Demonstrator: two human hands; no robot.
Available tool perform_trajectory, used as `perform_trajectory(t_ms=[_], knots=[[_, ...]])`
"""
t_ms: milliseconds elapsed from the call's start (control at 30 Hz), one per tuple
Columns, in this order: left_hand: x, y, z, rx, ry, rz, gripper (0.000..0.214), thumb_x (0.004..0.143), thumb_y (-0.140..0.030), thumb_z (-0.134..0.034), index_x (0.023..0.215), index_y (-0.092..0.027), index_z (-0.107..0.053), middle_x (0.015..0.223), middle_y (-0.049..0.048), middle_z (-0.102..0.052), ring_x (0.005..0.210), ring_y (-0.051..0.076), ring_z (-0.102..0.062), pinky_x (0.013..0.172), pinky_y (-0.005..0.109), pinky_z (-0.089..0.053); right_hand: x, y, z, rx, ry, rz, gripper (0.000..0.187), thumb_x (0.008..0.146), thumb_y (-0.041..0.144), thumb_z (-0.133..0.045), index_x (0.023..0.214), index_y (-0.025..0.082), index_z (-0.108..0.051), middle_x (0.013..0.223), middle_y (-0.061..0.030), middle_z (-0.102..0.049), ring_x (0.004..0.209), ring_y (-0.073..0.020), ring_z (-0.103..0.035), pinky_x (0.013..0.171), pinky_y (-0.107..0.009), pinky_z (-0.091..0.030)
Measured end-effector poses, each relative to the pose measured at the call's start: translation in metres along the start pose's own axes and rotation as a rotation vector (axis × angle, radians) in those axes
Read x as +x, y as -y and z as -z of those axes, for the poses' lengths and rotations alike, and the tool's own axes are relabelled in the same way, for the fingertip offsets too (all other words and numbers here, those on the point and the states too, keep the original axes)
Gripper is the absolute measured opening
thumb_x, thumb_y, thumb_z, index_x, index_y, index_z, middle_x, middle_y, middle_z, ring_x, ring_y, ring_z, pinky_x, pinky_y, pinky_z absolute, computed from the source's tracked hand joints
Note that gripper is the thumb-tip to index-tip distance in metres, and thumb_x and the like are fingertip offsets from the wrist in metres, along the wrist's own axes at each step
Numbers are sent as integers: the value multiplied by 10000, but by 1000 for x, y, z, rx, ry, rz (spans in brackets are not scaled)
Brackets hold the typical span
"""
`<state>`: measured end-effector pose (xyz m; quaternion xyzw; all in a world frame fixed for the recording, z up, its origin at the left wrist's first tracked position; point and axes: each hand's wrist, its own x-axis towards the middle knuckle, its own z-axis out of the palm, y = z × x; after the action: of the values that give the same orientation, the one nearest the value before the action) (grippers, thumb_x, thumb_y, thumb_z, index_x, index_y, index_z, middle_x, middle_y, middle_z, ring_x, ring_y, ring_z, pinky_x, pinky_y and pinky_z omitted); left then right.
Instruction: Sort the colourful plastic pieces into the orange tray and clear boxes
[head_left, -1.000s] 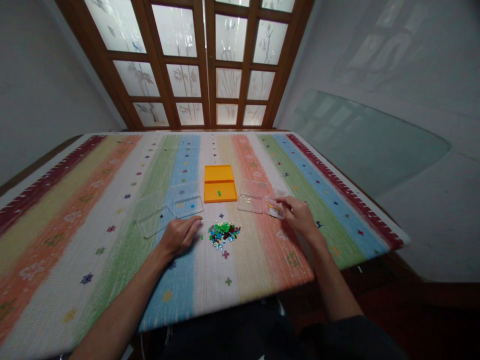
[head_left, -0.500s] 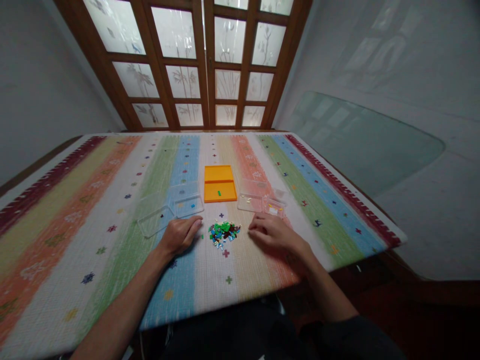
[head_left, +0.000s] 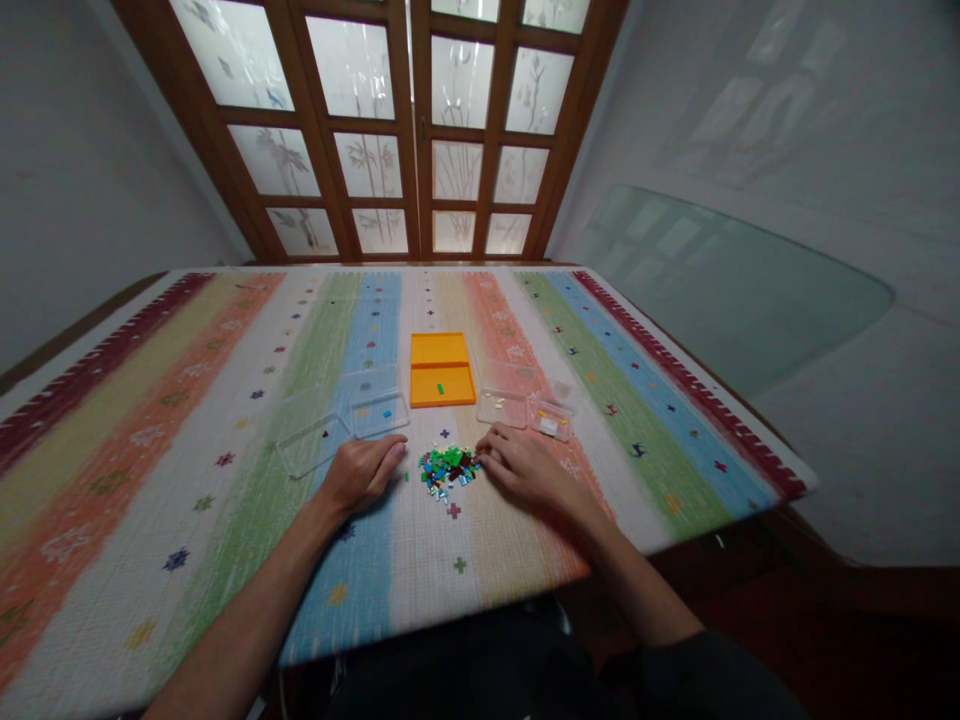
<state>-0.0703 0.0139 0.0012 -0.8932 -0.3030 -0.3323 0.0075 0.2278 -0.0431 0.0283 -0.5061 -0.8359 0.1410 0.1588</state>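
A heap of small building bricks (head_left: pixel 447 470), mostly green, blue and dark brown, lies on the striped cloth between my hands. At its right edge are the fingertips of my right hand (head_left: pixel 517 465), drawn together; whether a brick sits between them is too small to tell. My left hand (head_left: pixel 364 470) rests on the cloth left of the heap with its fingers curled closed, and what they hold, if anything, is hidden. Beside its thumb lies a small green brick (head_left: pixel 406 477). Beyond the heap, an orange case (head_left: pixel 463 396) lies unfolded with one green brick (head_left: pixel 440 389) in its near half.
Left of the case are two clear plastic boxes, one holding a blue brick (head_left: pixel 388 413), the other (head_left: pixel 295 470) a dark piece. To the right, one clear box (head_left: pixel 504 420) holds pale pieces and another (head_left: pixel 550 426) yellow and white ones. A striped tablecloth (head_left: pixel 247 520) covers the table.
My right hand has moved left, and its fingertips now reach the right edge of the brick heap. My left hand has stayed in place.
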Motion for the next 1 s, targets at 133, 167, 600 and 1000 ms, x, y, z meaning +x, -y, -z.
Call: perform_trajectory(t_ms=[133,167,600,1000], knots=[[-1,1,-1,-9,-6,-5,379,1067,-286,-359,1007,-141,-704,798,77,-779,605,173,-724,597,253,-565,3,-5,-3,-26,25,12,234,985,135,-502,1089,182,-706,1063,-86,-670,859,-175,-622,757,-294,-442],[-1,1,-1,-9,-7,-10,375,1066,-281,-362,1007,-139,-703,796,78,-778,605,173,-723,596,253,-563,4,-6,-3,-16,31,14,232,975,121,-512,1074,184,-712,1058,-83,-675,855,-171,-623,747,-286,-438],[0,0,1,-5,-4,-27,364,1070,-270,-352,1001,-141,-685,731,57,-754,561,168,-697,566,258,-545,26,-8,5,97,41,64,140,963,124,-563,962,186,-688,929,-60,-716,810,-164,-622,718,-276,-438],[-2,3,-1,-3,-1,-37,357,1072,-275,-358,1030,-139,-685,797,73,-773,605,170,-720,594,262,-563,30,-13,-6,-18,96,91,157,927,66,-536,942,172,-651,980,-76,-673,790,-155,-571,660,-266,-371]])
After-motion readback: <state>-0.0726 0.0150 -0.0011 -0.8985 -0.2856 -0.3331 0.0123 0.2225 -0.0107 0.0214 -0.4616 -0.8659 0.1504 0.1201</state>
